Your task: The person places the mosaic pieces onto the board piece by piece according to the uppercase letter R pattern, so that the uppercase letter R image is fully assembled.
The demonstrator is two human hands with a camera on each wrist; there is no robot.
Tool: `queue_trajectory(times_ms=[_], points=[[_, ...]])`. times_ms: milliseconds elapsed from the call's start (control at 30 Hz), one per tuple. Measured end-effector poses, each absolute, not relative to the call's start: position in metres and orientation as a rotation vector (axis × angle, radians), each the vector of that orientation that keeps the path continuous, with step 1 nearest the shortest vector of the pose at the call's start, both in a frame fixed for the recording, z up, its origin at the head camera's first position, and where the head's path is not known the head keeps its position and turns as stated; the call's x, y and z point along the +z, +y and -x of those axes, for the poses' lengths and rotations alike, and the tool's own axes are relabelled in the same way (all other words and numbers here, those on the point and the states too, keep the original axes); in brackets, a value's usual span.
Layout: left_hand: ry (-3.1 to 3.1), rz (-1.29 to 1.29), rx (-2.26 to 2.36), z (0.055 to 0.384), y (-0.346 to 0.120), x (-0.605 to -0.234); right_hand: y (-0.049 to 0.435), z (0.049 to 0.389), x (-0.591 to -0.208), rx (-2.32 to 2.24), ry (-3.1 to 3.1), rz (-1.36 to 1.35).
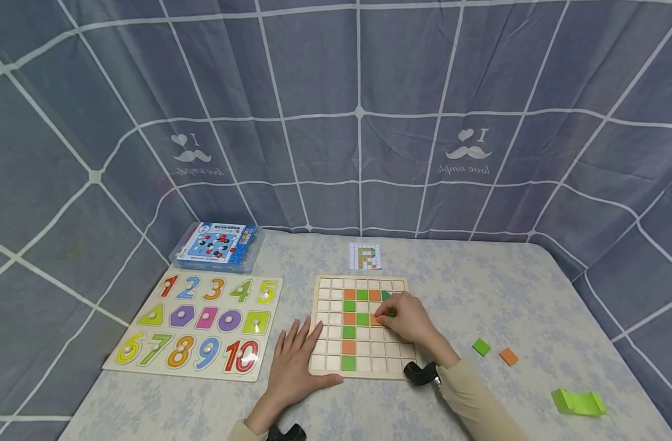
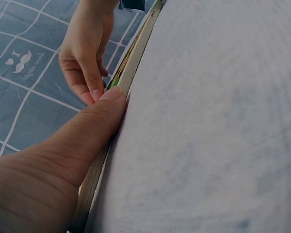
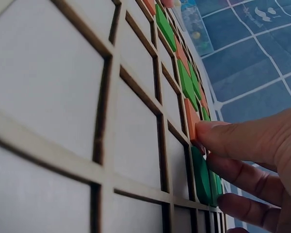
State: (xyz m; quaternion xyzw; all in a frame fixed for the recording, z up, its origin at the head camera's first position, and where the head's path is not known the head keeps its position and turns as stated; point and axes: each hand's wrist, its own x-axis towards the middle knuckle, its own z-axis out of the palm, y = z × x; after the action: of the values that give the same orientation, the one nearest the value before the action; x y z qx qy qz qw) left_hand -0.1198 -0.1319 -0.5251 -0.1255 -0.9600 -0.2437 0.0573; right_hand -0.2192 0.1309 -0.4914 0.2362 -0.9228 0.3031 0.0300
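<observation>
A wooden grid board [image 1: 385,364] lies flat, several of its cells filled with green and orange square tiles. Over its right part, my right hand [image 1: 404,315] pinches an orange square tile [image 3: 191,121] between thumb and fingers, at a cell right of a green tile [image 1: 362,319]. Beside that orange tile sits a dark green piece [image 3: 200,174], partly hidden by the fingers in the head view. My left hand [image 1: 294,364] rests with spread fingers at the board's lower left corner. Its thumb [image 2: 89,121] touches the board's edge in the left wrist view.
Behind the board lies a small pattern card [image 1: 365,256]. A number and shape puzzle [image 1: 189,324] and a blue-labelled plastic box [image 1: 217,248] are at left. To the right lie a loose green tile [image 1: 481,346], an orange tile [image 1: 509,356] and a light green holder [image 1: 578,403].
</observation>
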Motion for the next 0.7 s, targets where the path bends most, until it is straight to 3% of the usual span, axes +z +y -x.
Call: queue_trajectory(times_ms=[700], points=[[-2.923, 0.375, -0.718, 0.1196, -0.131, -0.5239, 0.1302, 0.212, -0.4903, 0.879, -2.838, -0.713]])
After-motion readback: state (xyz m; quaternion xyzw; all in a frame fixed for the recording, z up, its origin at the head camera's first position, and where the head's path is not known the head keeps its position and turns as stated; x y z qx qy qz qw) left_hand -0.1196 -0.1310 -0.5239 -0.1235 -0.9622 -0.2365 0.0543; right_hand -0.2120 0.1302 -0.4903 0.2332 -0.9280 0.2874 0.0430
